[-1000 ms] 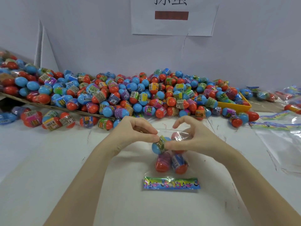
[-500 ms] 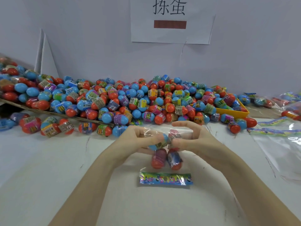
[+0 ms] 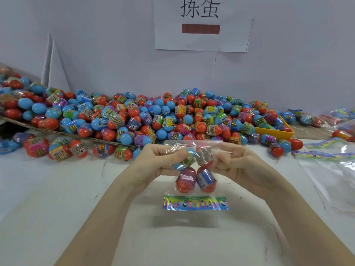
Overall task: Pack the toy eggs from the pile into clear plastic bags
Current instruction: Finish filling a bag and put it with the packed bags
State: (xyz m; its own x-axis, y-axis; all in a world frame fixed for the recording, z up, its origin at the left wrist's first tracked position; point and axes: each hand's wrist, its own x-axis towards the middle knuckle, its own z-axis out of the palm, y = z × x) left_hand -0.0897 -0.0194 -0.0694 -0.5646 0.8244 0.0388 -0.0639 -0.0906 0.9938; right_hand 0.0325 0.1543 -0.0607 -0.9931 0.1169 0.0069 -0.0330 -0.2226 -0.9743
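Between the left hand (image 3: 153,162) and right hand (image 3: 238,162), both pinching its open top, the clear plastic bag (image 3: 194,169) hangs upright above the tabletop (image 3: 57,198), four toy eggs (image 3: 186,180) inside, the pile (image 3: 153,116) just behind.

Hands: two — left hand (image 3: 153,162) and right hand (image 3: 240,164), both holding one bag.
Clear bag in the hands (image 3: 194,146): one, with one colourful header strip (image 3: 196,203).
Toy eggs inside this bag (image 3: 185,181): four.
Toy eggs in the pile (image 3: 153,116): too many to count.
Yellow tray (image 3: 276,131): one.
Paper sign on the wall (image 3: 201,25): one.
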